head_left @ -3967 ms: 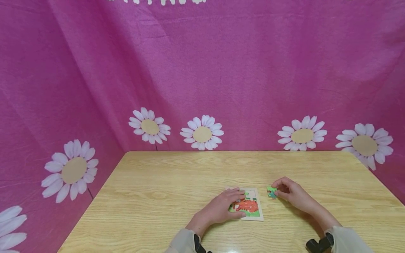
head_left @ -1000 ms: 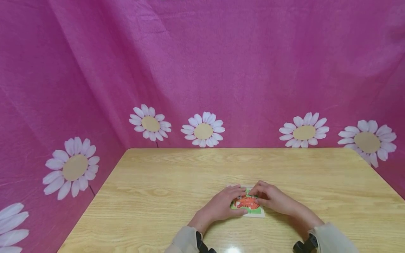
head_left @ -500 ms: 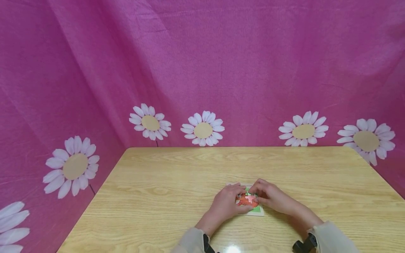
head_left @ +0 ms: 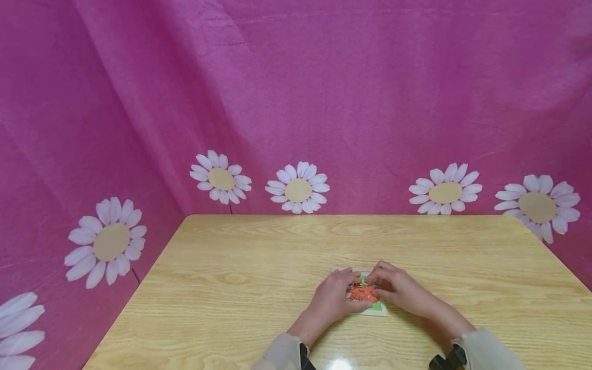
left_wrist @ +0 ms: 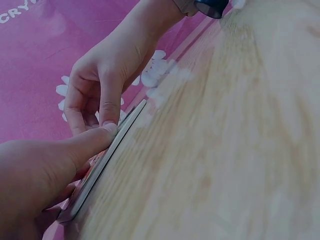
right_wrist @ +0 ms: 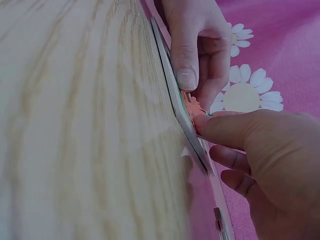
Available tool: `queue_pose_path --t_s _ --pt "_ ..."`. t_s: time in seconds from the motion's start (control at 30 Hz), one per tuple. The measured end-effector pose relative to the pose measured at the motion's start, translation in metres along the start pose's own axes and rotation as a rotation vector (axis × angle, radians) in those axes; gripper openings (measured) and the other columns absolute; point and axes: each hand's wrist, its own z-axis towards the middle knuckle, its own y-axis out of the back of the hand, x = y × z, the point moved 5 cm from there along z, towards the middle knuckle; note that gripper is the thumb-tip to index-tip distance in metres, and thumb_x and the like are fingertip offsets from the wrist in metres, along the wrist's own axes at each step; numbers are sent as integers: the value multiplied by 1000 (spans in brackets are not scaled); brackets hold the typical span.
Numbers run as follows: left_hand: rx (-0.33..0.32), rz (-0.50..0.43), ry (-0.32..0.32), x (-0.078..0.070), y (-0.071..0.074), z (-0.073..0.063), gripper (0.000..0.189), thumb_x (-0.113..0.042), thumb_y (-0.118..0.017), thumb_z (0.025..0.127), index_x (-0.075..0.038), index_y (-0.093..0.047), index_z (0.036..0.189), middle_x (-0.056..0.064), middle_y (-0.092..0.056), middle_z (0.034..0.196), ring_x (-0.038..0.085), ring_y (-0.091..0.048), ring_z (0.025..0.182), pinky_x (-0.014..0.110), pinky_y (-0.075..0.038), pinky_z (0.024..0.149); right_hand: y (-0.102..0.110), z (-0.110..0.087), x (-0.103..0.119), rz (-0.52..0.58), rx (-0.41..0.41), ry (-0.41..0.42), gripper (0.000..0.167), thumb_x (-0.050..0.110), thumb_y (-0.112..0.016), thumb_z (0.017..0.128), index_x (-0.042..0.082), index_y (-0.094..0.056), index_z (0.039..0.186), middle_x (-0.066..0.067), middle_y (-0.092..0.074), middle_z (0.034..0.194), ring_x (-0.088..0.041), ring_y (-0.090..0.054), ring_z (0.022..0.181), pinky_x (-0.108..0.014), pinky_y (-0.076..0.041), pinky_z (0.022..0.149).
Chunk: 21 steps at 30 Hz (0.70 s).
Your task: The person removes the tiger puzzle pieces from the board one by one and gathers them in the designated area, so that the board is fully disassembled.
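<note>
A jigsaw puzzle [head_left: 363, 293] with an orange striped animal on green lies in a pale frame [head_left: 381, 312] on the table. My left hand [head_left: 331, 298] rests over its left part, thumb low and fingers near the upper side, hiding that part. From the right, my right hand [head_left: 401, 290] pinches a puzzle piece at the upper right of the picture; its fingertips mostly cover the piece. In the right wrist view, both thumbs touch down around an orange part [right_wrist: 193, 106]. The frame's edge [left_wrist: 102, 162] shows side-on in the left wrist view.
The wooden table [head_left: 259, 257] extends around the puzzle on all sides. Behind it and to the left hangs a pink curtain [head_left: 361, 103] with white daisies. Black wrist cameras [head_left: 447, 358] sit at both beige cuffs.
Four seconds ago my right hand held a green-blue piece off the board's right; it has come left over the puzzle. My left hand has shifted slightly right. An orange part looked tilted and glary; now it looks flatter.
</note>
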Motion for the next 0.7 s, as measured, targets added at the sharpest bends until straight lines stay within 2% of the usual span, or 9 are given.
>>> queue_pose_path --t_s 0.17,0.4,0.53,0.7 --pt "14 -9 4 -1 0 1 52 -50 -78 79 -17 -70 118 -7 -66 131 13 -53 134 38 -39 117 2 -1 3 -45 -45 39 27 -8 -74 76 8 -68 97 0 -59 93 -4 -53 78 -18 -50 66" --pt "18 -8 -6 0 0 2 55 -50 -77 80 -16 -68 122 -4 -66 131 14 -53 134 36 -38 118 4 0 5 -35 -84 52 29 -11 -74 75 9 -70 96 1 -61 92 -7 -57 79 -19 -53 67" --pt "25 -12 -5 0 0 1 56 -51 -76 80 -16 -68 122 -4 -65 132 13 -53 134 34 -38 118 5 0 6 -29 -91 68 26 -9 -72 79 11 -71 95 3 -62 92 -6 -59 83 -19 -54 70" --pt "28 0 1 0 0 1 55 -51 -76 80 -16 -69 121 -4 -65 133 14 -53 134 34 -37 118 7 0 9 -2 -114 112 24 -10 -70 80 10 -72 94 1 -64 90 -8 -60 80 -16 -52 68"
